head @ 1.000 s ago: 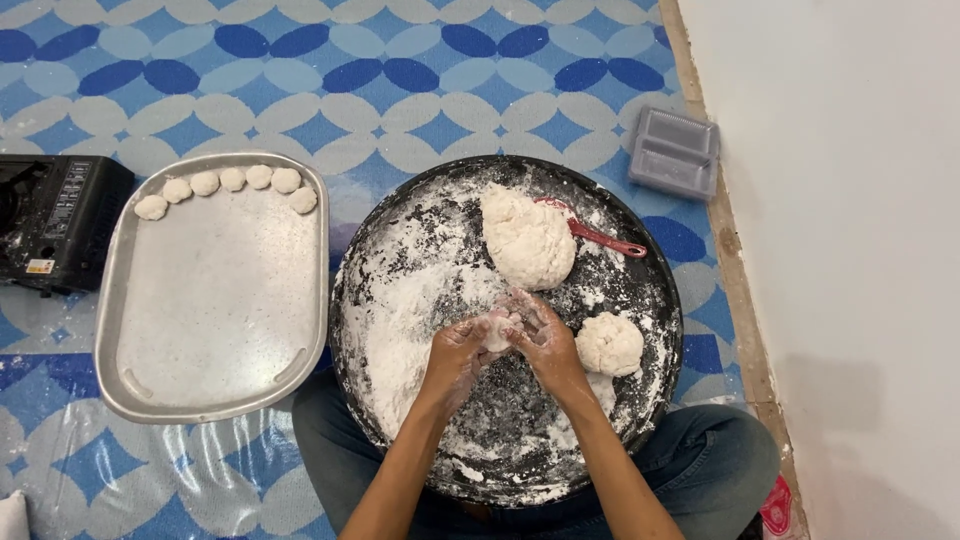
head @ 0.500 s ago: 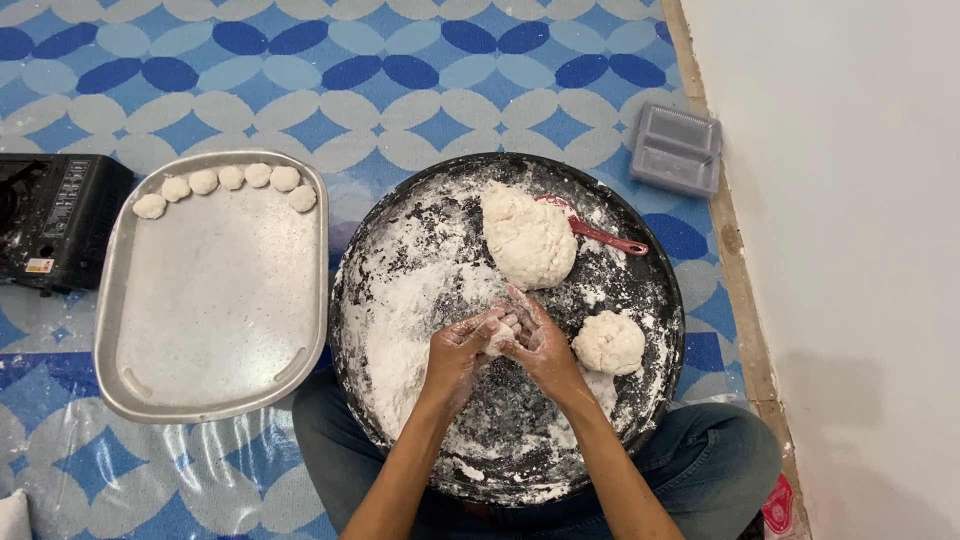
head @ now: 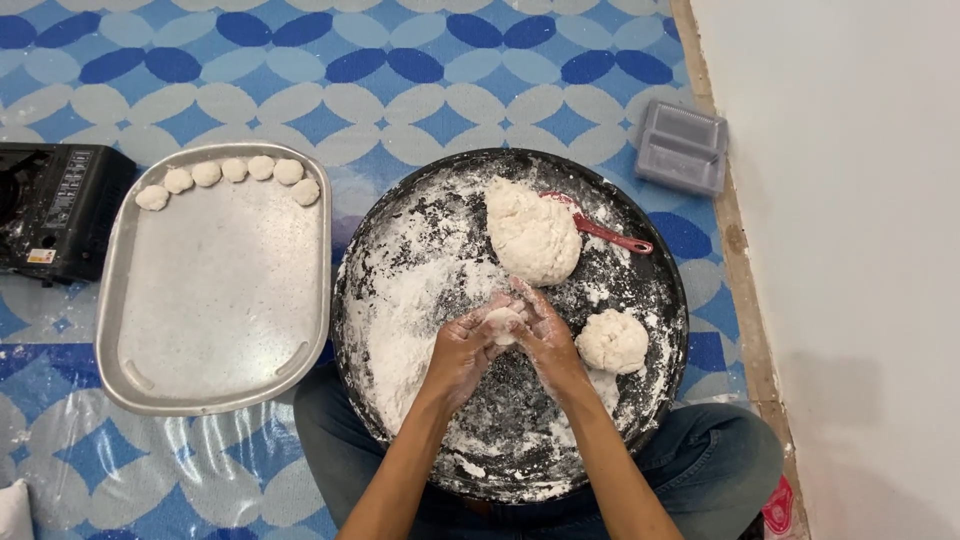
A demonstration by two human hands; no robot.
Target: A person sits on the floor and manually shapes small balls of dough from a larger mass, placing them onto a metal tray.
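The left hand (head: 462, 352) and the right hand (head: 545, 335) are cupped together around a small dough piece (head: 503, 322) — above the floured round black tray (head: 660, 290).

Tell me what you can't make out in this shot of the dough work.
Head view only:
- Small dough piece: mostly covered by the left hand and right hand, so its shape is unclear.
- Red spatula: its blade end is hidden behind the large dough lump.
- Black stove: cut off by the left edge.
- Round black tray: near rim hidden by the forearms.
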